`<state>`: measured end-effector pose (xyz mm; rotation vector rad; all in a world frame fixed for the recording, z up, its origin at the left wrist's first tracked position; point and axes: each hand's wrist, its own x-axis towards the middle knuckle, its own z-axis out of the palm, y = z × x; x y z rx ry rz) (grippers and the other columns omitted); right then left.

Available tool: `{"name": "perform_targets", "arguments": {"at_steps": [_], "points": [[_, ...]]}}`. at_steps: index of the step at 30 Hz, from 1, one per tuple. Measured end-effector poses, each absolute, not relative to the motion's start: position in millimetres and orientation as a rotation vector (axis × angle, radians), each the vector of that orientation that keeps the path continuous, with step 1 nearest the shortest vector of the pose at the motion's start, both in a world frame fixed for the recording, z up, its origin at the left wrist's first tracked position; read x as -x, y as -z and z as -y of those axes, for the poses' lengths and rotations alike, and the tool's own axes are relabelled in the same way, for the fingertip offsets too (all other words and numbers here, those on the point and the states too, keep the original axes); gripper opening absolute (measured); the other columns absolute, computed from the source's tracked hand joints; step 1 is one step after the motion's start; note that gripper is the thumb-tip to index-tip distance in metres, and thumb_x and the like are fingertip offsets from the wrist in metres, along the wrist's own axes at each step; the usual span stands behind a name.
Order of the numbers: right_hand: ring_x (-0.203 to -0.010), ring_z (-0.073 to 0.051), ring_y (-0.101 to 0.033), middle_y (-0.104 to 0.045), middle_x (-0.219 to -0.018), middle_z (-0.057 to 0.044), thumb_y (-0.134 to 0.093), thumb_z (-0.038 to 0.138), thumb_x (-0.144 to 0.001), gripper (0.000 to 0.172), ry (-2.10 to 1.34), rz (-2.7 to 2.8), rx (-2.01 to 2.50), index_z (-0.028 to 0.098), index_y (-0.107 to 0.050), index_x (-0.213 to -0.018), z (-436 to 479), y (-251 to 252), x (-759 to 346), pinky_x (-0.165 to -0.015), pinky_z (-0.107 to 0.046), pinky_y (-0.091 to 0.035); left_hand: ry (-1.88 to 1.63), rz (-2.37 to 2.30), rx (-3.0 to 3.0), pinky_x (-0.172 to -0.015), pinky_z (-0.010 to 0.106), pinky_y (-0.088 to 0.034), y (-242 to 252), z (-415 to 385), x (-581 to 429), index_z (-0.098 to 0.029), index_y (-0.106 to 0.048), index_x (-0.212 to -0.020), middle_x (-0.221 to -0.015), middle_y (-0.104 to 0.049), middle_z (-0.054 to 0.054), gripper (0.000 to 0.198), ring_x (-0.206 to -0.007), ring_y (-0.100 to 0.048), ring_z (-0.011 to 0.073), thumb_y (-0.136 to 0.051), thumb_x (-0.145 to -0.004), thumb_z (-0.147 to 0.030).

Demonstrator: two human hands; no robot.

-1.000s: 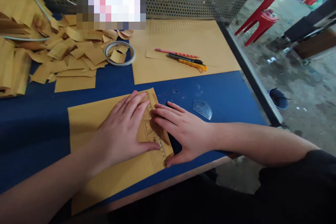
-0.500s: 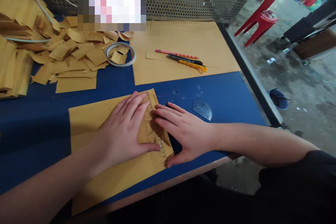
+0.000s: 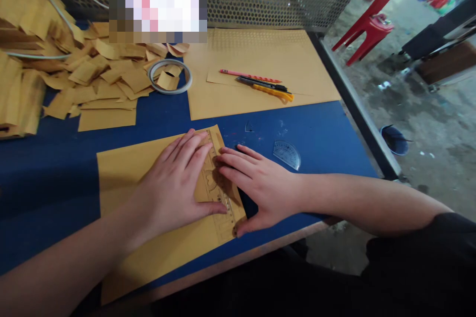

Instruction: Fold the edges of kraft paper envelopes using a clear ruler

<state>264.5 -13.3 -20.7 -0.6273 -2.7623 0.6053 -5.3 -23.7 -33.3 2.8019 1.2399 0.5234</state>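
Observation:
A sheet of brown kraft paper (image 3: 122, 178) lies on the blue tabletop, with a clear plastic ruler (image 3: 211, 183) flat across it near its right edge. My left hand (image 3: 178, 178) rests on the paper, fingers stretched out, its fingertips and thumb touching the ruler. From the right, my right hand (image 3: 256, 183) reaches to the paper's right edge. Its fingers are extended and its fingertips touch the strip beside the ruler; the thumb is at the near corner. Neither hand is wrapped round anything.
Further back, a pink pencil (image 3: 253, 76), a black pen (image 3: 264, 84) and a yellow cutter (image 3: 277, 92) lie on larger brown sheets (image 3: 223, 104). A clear protractor (image 3: 287, 154) is right of my hands. A tape roll (image 3: 151, 79) sits by piled paper pieces (image 3: 100, 79).

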Motion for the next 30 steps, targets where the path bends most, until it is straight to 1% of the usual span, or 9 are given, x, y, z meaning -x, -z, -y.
{"name": "perform_targets", "arguments": {"at_steps": [6, 12, 18, 23, 26, 30], "points": [[-0.167, -0.046, -0.035, -0.046, -0.169, -0.033, -0.076, 0.085, -0.083, 0.113, -0.608, 2.778, 0.623, 0.003, -0.050, -0.158, 12.4, 19.4, -265.1, -0.137, -0.066, -0.025, -0.500, -1.247, -2.838, -0.131, 0.065, -0.041, 34.9, 23.7, 5.9, -0.005, -0.038, -0.161, -0.161, -0.052, 0.035, 0.132, -0.157, -0.047, 0.0517, -0.079, -0.071, -0.092], [-0.166, -0.045, -0.036, -0.046, -0.169, -0.033, -0.076, 0.086, -0.082, 0.115, -0.590, 2.777, 0.620, 0.004, -0.051, -0.158, 12.6, 18.8, -265.2, -0.137, -0.065, -0.026, -0.462, -1.256, -2.843, -0.132, 0.063, -0.039, 32.9, 23.9, 5.2, -0.002, -0.039, -0.159, -0.161, -0.052, 0.035, 0.135, -0.157, -0.046, 0.0518, -0.082, -0.068, -0.093], [-0.167, -0.046, -0.035, -0.045, -0.170, -0.034, -0.079, 0.085, -0.080, 0.116, -0.604, 2.782, 0.629, 0.004, -0.051, -0.158, 12.9, 18.2, -264.9, -0.137, -0.066, -0.026, -0.446, -1.250, -2.860, -0.133, 0.062, -0.037, 32.6, 24.3, 5.4, 0.000, -0.039, -0.159, -0.161, -0.051, 0.035, 0.136, -0.157, -0.046, 0.0513, -0.081, -0.069, -0.093], [-0.166, -0.046, -0.036, -0.046, -0.169, -0.033, -0.080, 0.085, -0.079, 0.117, -0.582, 2.787, 0.633, 0.003, -0.052, -0.157, 13.1, 16.9, -264.0, -0.137, -0.065, -0.026, -0.421, -1.244, -2.871, -0.133, 0.063, -0.036, 31.9, 24.2, 5.4, 0.003, -0.042, -0.157, -0.161, -0.051, 0.037, 0.139, -0.156, -0.045, 0.0537, -0.080, -0.067, -0.095], [-0.165, -0.046, -0.038, -0.047, -0.168, -0.034, -0.080, 0.085, -0.079, 0.118, -0.550, 2.796, 0.631, 0.000, -0.052, -0.156, 13.2, 15.8, -263.4, -0.137, -0.063, -0.027, -0.417, -1.231, -2.874, -0.134, 0.063, -0.034, 30.7, 24.8, 5.6, 0.004, -0.044, -0.156, -0.162, -0.051, 0.037, 0.139, -0.157, -0.044, 0.0537, -0.075, -0.068, -0.099], [-0.165, -0.046, -0.039, -0.047, -0.169, -0.034, -0.080, 0.084, -0.080, 0.117, -0.536, 2.817, 0.639, -0.001, -0.053, -0.155, 12.6, 13.9, -262.6, -0.137, -0.062, -0.028, -0.358, -1.239, -2.872, -0.138, 0.058, -0.025, 31.0, 27.6, 6.7, 0.001, -0.038, -0.162, -0.170, -0.044, 0.034, 0.141, -0.163, -0.039, 0.0491, -0.072, -0.070, -0.100]]}}
